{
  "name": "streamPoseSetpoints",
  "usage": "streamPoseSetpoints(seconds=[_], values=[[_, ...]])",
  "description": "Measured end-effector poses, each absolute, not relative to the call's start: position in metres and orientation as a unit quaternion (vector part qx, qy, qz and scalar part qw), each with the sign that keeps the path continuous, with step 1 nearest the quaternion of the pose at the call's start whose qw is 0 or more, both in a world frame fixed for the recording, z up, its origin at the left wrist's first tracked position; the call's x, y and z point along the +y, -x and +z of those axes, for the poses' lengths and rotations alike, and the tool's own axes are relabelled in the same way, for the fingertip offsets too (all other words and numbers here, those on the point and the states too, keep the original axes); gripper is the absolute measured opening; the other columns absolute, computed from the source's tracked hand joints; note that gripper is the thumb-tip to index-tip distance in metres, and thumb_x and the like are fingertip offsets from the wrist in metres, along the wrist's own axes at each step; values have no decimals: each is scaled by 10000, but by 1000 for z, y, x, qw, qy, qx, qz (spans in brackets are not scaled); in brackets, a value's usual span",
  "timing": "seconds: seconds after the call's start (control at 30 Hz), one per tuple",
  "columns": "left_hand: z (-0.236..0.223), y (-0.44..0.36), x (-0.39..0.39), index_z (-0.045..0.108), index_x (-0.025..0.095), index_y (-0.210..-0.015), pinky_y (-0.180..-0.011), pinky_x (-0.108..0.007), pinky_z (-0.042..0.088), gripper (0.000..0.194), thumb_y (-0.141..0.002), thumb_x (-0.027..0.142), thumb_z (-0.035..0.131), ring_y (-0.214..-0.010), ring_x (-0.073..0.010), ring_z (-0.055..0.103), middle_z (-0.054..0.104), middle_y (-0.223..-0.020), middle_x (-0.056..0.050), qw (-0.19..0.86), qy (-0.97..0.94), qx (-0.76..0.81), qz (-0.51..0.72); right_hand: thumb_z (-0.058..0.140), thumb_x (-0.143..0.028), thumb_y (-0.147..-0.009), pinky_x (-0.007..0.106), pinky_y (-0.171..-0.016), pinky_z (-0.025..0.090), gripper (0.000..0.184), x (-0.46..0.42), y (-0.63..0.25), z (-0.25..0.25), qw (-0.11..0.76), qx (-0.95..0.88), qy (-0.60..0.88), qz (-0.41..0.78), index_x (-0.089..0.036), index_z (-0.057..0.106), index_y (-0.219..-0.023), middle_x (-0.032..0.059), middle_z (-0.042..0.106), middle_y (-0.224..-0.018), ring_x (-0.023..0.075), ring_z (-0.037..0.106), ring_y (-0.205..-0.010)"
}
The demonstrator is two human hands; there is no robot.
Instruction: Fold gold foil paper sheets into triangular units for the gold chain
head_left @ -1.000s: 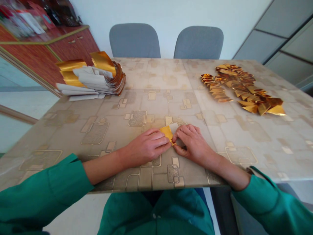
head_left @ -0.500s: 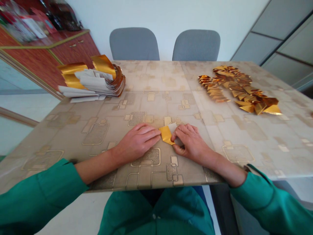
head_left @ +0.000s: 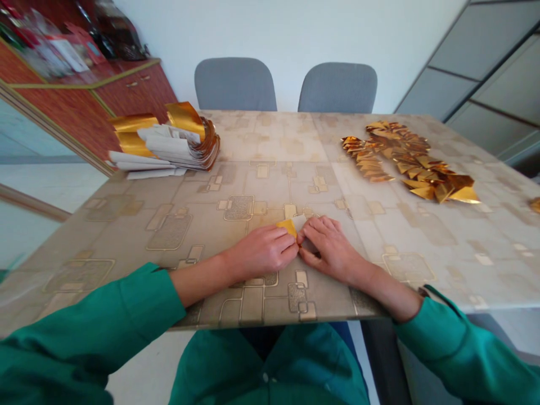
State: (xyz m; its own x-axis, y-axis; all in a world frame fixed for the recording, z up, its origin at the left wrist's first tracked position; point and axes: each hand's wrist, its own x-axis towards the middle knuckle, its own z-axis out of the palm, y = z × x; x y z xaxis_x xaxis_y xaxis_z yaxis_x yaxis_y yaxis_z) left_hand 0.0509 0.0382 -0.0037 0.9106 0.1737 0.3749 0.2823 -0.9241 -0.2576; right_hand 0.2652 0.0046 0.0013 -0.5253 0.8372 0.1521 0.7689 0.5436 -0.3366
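A small folded piece of gold paper (head_left: 287, 226) with a whitish side lies on the patterned table in front of me, mostly covered by my fingers. My left hand (head_left: 270, 250) is over its left and near part, fingers bent and close together, the tips hidden at the fold. From the other side my right hand (head_left: 324, 244) pinches the paper's right edge between thumb and fingers. The two hands almost meet at the paper's near corner.
At the back left stands a stack of gold and white paper sheets (head_left: 169, 147). Folded gold paper pieces (head_left: 422, 160) lie in a curved row at the right. Two grey chairs (head_left: 235, 84) stand behind the table (head_left: 270, 180); a wooden cabinet (head_left: 139, 93) is beyond the left corner.
My left hand has moved right and nearer, from the paper's left edge onto its near part, covering more of it. My right hand has kept its pinch. The view has shifted slightly.
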Motion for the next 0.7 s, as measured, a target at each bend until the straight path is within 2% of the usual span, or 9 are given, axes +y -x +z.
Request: streamPoseSetpoints(seconds=[0.1,0.17,0.27,0.33,0.53,0.6,0.7], values=[[-3,-48,42,687,120,-953,-695,-285,513,208,-999,134,485,-793,-180,621,677,-841,-61,136,965,-137,-177,632,-386,-901,407,-873,382,207,9,-272,6,145,-880,431,140,-197,585,-970,77,591,-1013,254,499,-980],[-2,-45,44,689,128,-927,-690,-283,509,233,-1012,151,473,-786,-174,620,671,-830,-53,116,962,-156,-189,696,-351,-857,398,-887,388,243,12,-277,9,147,-891,401,154,-196,590,-1011,80,604,-1051,245,512,-993],[-1,-41,45,685,141,-850,-671,-284,498,281,-1017,160,460,-748,-167,606,657,-793,-35,99,956,-173,-214,647,-213,-878,383,-907,384,157,13,-280,12,151,-906,365,149,-195,614,-1031,68,629,-1036,218,541,-982],[-1,-38,43,688,142,-877,-685,-281,502,289,-1026,169,443,-761,-167,606,662,-811,-37,90,958,-166,-217,594,-172,-907,377,-906,377,90,13,-280,12,156,-916,344,132,-197,636,-983,56,642,-986,204,556,-957],[0,-31,31,670,110,-1007,-772,-314,535,259,-1031,150,415,-881,-196,611,674,-942,-90,58,974,-141,-167,539,-209,-974,367,-901,374,139,16,-282,11,165,-930,304,124,-214,673,-936,47,664,-966,190,575,-948],[0,-30,26,656,100,-1069,-801,-327,542,230,-1019,151,438,-909,-202,615,667,-975,-105,43,975,-147,-163,558,-208,-968,362,-904,379,118,19,-285,12,164,-930,293,149,-213,674,-944,43,672,-981,186,583,-958],[-2,-28,22,641,131,-1157,-841,-368,546,231,-993,245,525,-962,-228,614,648,-1060,-119,21,976,-160,-150,597,-231,-960,346,-884,396,84,25,-288,15,181,-921,278,204,-200,668,-927,37,686,-954,171,601,-924]])
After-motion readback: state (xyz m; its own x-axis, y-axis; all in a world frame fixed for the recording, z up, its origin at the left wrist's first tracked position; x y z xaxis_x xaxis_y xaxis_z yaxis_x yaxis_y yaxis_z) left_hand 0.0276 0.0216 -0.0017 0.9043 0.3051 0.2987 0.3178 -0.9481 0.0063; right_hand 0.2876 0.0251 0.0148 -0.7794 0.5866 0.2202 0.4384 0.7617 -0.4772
